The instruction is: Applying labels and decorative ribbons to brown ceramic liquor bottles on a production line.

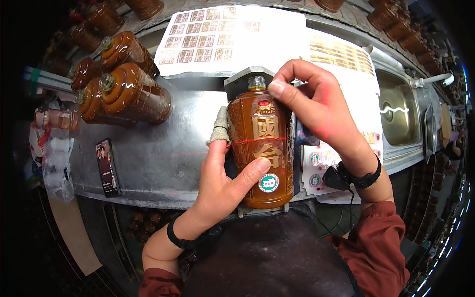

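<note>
A brown glass bottle with raised gold characters lies in front of me on a grey metal rest, its uncapped neck pointing away. A small red label sits on its shoulder and a round green-and-white sticker near its base. My left hand grips the bottle, thumb pressed on the front. A cloth finger cover wraps its index finger along the left side. By the shoulder, just right of the neck, my right hand is closed in a pinch; what it holds, if anything, cannot be made out.
Several brown bottles stand at left on the metal table, near a phone. Sticker sheets lie at the back, gold strips beside them. Further right are a sink, round-sticker sheets and a black corded device.
</note>
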A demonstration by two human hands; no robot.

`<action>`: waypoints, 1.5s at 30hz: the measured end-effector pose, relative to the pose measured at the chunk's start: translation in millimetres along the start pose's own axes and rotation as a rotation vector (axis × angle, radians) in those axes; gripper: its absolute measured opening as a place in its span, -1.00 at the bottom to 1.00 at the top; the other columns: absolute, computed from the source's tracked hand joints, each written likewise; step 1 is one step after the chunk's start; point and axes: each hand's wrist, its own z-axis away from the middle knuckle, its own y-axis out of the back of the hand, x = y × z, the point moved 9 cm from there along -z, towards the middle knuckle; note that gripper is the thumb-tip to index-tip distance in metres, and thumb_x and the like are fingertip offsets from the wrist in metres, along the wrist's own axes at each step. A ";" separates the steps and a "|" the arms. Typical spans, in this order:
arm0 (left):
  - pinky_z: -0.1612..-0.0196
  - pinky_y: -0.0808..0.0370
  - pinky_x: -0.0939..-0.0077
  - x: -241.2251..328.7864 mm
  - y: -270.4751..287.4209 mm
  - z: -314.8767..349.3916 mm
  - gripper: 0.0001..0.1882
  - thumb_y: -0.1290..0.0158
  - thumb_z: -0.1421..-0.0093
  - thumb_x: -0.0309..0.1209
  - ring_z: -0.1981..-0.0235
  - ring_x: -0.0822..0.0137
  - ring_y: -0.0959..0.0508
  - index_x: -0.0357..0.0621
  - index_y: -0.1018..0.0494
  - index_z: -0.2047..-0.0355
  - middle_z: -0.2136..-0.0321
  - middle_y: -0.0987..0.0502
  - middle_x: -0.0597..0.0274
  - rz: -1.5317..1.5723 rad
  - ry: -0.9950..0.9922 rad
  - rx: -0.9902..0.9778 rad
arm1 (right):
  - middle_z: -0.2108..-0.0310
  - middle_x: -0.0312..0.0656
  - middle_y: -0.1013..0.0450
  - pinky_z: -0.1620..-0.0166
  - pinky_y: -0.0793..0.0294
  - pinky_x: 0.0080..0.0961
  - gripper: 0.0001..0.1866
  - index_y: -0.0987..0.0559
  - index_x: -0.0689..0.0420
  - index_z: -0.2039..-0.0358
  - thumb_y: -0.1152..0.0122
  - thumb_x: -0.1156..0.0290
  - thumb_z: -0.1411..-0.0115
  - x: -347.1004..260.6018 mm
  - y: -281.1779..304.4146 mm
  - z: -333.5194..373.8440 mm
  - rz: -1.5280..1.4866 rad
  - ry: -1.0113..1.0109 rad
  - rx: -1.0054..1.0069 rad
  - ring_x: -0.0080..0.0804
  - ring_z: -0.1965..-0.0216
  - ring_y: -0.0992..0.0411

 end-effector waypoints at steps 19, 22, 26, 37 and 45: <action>-0.22 -0.33 0.30 -2.5 -1.0 2.4 -0.28 -0.26 -0.23 -0.24 -0.12 0.27 -0.44 -0.42 -0.19 -0.21 -0.07 -0.46 -0.02 -0.023 0.032 -0.029 | 0.31 -0.29 -0.49 0.30 -0.38 -0.66 -0.63 -0.55 0.22 0.25 -0.50 0.25 -0.10 19.2 1.2 21.0 -0.116 -0.124 0.112 -0.67 0.34 -0.33; -0.22 -0.33 0.30 -3.5 -1.1 3.6 -0.28 -0.26 -0.23 -0.24 -0.11 0.27 -0.45 -0.42 -0.19 -0.21 -0.07 -0.45 -0.02 -0.016 0.047 -0.024 | 0.30 -0.29 -0.48 0.29 -0.38 -0.66 -0.61 -0.54 0.21 0.24 -0.52 0.23 -0.09 21.6 0.3 22.3 -0.133 -0.147 0.102 -0.67 0.31 -0.35; -0.20 -0.35 0.32 -3.1 -0.9 4.7 -0.30 -0.26 -0.23 -0.26 -0.10 0.29 -0.45 -0.40 -0.20 -0.21 -0.07 -0.45 -0.01 -0.006 0.042 -0.024 | 0.29 -0.29 -0.48 0.28 -0.39 -0.63 -0.57 -0.54 0.19 0.25 -0.53 0.18 -0.06 12.9 0.2 21.6 -0.045 -0.068 0.117 -0.62 0.26 -0.39; -0.19 -0.37 0.34 -1.1 -4.0 7.6 -0.33 -0.25 -0.23 -0.31 -0.10 0.31 -0.45 -0.39 -0.20 -0.20 -0.06 -0.45 0.01 0.028 0.034 -0.041 | 0.26 -0.26 -0.49 0.24 -0.44 -0.56 -0.56 -0.54 0.19 0.23 -0.53 0.19 -0.05 13.8 0.0 27.5 -0.014 -0.062 0.134 -0.56 0.23 -0.42; -0.24 -0.32 0.28 -6.4 -3.6 7.9 -0.26 -0.28 -0.21 -0.26 -0.14 0.27 -0.42 -0.39 -0.17 -0.22 -0.11 -0.41 -0.01 0.019 0.035 -0.076 | 0.06 -0.22 -0.37 0.20 -0.47 -0.76 -0.61 -0.42 0.25 -0.03 -0.30 0.42 -0.26 40.0 -1.6 93.3 -0.384 -0.308 0.175 -0.70 0.30 -0.49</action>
